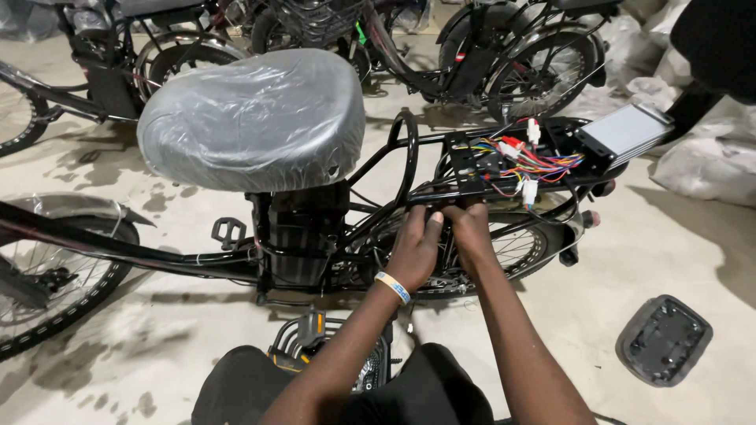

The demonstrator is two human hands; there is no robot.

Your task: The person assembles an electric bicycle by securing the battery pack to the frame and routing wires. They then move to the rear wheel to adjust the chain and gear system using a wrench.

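- My left hand (415, 250) and right hand (470, 234) sat side by side, thumbs nearly touching, both pressed up against the underside of the rack (472, 187) of the bike.
- My left hand's fingers were curled narrow around the rack's lower bar; I could not tell whether anything small sat inside the grip.
- My right hand's fingers were tucked up behind the same edge, closed close on it, likely to steady the frame from below.
- Just above my knuckles lay the wires (526, 161), a loose coloured bundle spread over the rack, with a grey box (626, 130) beyond them, resting at the rack's far end.
- Up and left of my left hand stood the seat (252, 118), wrapped in clear film, close enough to crowd any move that way.
- Under my palms the wheel (504, 248) and its spokes left little room downward.
- Well off to my right hand's side a dark cover (664, 340) lay on the floor (669, 244), where there was more room.
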